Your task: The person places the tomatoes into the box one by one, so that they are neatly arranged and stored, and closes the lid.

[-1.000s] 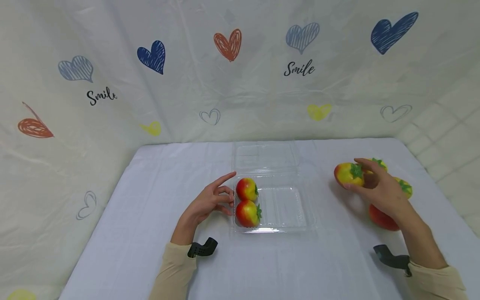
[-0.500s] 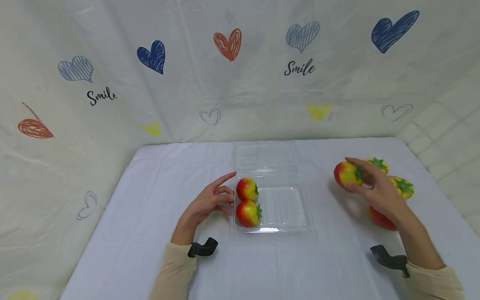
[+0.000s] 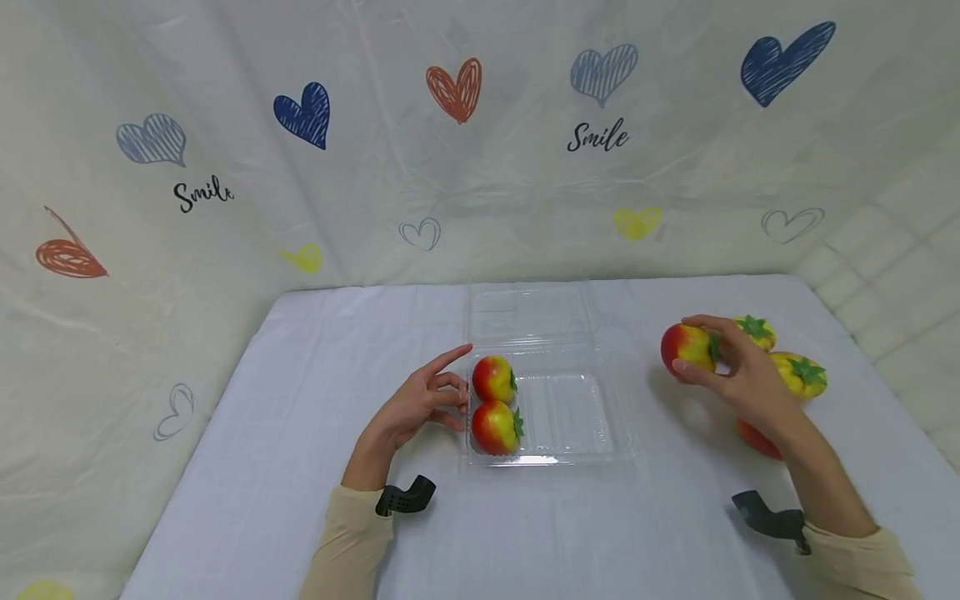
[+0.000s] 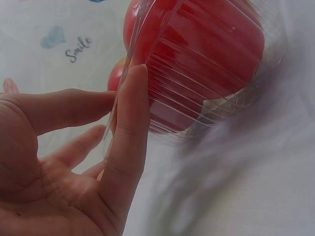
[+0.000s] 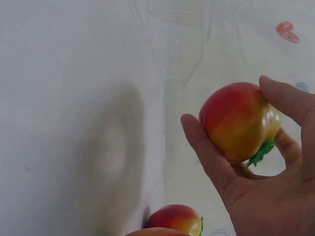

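Observation:
My left hand pinches the left rim of a clear plastic clamshell box between thumb and finger, as the left wrist view shows. Two red-and-yellow fruits with green leafy tops, the far fruit and the near fruit, sit along the left side inside that box. Its lid lies folded back, away from me. Over the right part of the table, my right hand grips another red-and-yellow fruit between thumb and fingers. This fruit is raised, and its shadow falls on the cloth.
Right of and behind my right hand lie more fruits: a far yellow one, a middle yellow one and a red one partly hidden by my arm. White cloth covers the table. A patterned curtain hangs behind it.
My right hand has moved slightly left with the fruit in its grip, and the fruit has turned so more red faces left. The left hand and the box have stayed in place.

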`<act>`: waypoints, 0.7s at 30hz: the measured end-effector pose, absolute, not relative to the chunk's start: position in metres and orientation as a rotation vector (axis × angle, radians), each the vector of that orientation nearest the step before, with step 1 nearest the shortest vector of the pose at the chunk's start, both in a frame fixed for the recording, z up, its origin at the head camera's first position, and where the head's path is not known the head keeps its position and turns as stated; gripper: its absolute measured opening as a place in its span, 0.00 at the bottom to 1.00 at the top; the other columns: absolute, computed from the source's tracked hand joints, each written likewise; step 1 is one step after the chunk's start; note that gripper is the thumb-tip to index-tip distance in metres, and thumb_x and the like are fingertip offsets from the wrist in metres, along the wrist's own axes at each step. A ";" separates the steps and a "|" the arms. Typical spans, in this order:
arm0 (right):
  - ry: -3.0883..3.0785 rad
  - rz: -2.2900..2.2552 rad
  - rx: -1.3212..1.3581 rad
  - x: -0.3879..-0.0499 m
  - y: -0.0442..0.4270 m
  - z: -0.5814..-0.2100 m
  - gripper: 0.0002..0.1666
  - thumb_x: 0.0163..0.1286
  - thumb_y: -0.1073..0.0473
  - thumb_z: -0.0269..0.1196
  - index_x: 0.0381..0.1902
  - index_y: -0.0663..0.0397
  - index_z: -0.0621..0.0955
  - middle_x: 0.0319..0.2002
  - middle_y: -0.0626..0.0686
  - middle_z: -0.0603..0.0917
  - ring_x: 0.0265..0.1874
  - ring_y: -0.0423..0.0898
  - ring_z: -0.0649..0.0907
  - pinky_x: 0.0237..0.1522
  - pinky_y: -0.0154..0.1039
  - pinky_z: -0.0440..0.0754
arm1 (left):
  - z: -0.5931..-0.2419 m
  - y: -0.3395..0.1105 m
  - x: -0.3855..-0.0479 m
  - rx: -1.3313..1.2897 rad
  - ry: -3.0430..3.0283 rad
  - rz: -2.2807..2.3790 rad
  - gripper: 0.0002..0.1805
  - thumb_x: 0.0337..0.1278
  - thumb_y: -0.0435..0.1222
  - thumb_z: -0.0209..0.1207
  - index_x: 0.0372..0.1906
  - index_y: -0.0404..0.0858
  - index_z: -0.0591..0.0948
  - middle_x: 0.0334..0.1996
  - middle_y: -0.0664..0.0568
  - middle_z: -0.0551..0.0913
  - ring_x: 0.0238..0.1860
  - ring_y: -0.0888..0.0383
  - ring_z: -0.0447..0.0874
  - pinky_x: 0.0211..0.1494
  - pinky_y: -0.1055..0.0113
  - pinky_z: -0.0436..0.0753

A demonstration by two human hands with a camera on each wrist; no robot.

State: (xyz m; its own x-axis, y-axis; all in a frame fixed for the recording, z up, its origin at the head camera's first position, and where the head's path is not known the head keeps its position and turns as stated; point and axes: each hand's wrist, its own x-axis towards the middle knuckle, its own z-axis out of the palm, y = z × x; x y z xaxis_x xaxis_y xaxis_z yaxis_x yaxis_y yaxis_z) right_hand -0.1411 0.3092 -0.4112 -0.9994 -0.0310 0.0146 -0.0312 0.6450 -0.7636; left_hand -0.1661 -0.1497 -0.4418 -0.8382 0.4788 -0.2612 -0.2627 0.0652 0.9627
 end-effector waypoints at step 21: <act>-2.813 1.358 0.164 -0.134 0.284 -0.403 0.44 0.69 0.46 0.71 0.78 0.42 0.67 0.75 0.60 0.68 0.66 0.64 0.73 0.43 0.14 0.75 | -0.442 -0.150 -0.166 0.210 1.812 1.831 0.41 0.70 0.29 0.58 0.83 0.53 0.59 0.37 0.51 0.79 0.33 0.57 0.81 0.38 0.60 0.92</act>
